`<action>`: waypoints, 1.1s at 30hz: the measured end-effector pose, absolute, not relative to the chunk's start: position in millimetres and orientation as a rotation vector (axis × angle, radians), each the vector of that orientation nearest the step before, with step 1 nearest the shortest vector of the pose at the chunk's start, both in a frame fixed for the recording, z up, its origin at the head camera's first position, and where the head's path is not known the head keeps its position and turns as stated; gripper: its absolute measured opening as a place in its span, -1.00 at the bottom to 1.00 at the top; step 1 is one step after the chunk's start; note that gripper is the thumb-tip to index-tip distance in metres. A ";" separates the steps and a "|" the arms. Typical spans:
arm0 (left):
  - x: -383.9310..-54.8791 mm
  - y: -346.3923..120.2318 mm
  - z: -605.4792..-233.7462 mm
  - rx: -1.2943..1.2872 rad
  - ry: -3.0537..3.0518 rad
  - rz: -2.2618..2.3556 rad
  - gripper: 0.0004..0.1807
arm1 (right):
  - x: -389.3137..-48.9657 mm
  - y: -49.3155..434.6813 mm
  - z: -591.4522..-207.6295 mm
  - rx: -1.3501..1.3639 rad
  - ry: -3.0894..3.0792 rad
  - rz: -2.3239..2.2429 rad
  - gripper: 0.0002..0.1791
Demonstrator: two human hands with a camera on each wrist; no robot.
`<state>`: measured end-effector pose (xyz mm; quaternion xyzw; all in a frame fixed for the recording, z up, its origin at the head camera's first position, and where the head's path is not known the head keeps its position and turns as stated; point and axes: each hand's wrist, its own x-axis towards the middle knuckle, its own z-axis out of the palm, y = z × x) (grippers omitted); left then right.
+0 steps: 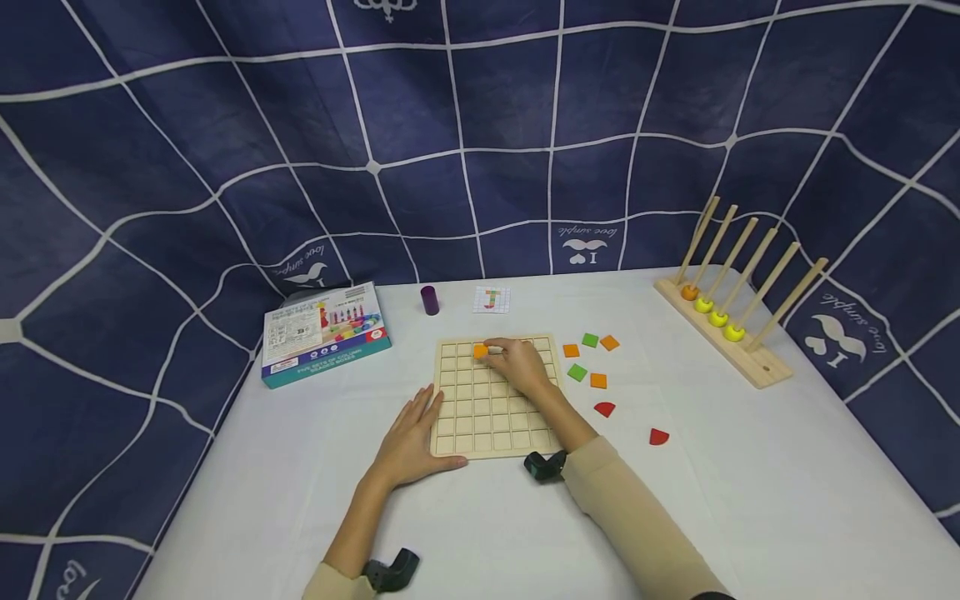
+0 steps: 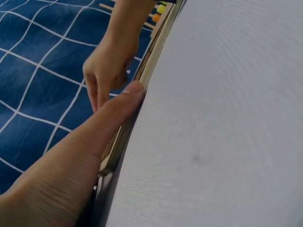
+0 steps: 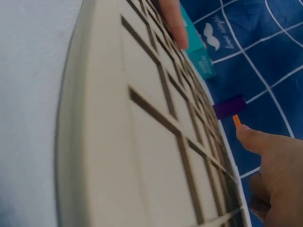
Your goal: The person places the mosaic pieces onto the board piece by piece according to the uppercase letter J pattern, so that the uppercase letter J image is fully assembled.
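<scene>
A wooden grid board (image 1: 491,414) lies flat on the white table. Over its far rows my right hand (image 1: 519,365) pinches an orange square tile (image 1: 480,352); in the right wrist view the tile (image 3: 237,121) sticks out edge-on from the fingertips. My left hand (image 1: 405,446) rests at the board's near left corner, fingers spread along the left side and thumb (image 2: 116,106) against the near edge. Right of the board lie orange tiles (image 1: 597,381) and green tiles (image 1: 577,372). A small card with a coloured J pattern (image 1: 491,300) is behind the board.
Beyond the board's left corner stands a purple cylinder (image 1: 429,300). A boxed set (image 1: 326,333) sits at the back left. On the right is a wooden peg stand (image 1: 750,367) with beads. Two red wedge pieces (image 1: 604,409) lie right of the board. Blue cloth hangs behind.
</scene>
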<state>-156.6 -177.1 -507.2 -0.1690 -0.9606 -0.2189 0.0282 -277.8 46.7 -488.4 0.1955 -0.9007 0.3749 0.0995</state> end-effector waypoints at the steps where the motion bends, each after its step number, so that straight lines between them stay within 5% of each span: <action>1: -156.5 -177.1 -507.2 -0.520 -2.969 -0.675 0.33 | -277.9 45.8 -490.1 0.575 -2.683 1.106 -0.61; 33: -156.6 -177.6 -506.8 -0.526 -2.969 -0.678 0.32 | -271.3 47.4 -493.2 0.572 -2.766 1.019 -0.58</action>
